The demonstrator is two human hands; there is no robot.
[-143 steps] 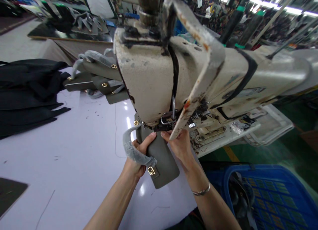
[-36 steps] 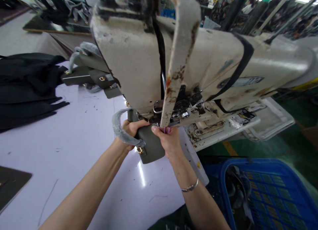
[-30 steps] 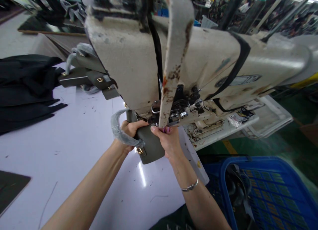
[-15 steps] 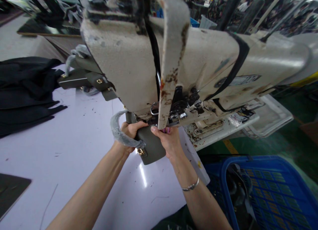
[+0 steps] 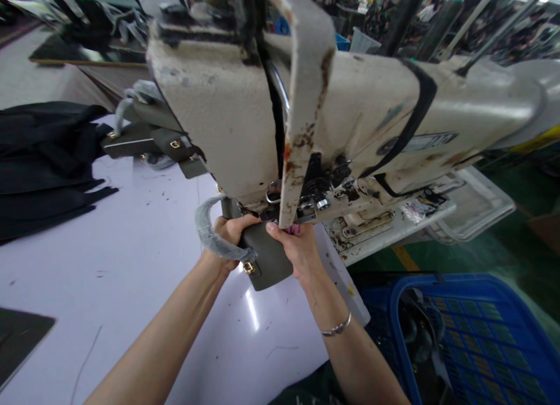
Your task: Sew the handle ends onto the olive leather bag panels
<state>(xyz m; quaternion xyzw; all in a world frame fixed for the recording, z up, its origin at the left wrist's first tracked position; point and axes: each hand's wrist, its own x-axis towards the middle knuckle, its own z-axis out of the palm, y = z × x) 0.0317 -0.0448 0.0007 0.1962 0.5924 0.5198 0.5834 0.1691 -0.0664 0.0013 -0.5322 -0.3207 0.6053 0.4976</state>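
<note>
Your left grip is closed around the grey bag, and your right grip pinches its upper edge; both are tight on it, with no gap showing. The bag is held up off the white surface, tilted, its top end tucked under the sewing machine right by the metal presser parts. Its plastic-wrapped handle curves past your left hand, and a gold buckle sits near the bag's lower side. More grey bags lie farther along the surface, beside black fabric. A blue crate sits low on your right.
</note>
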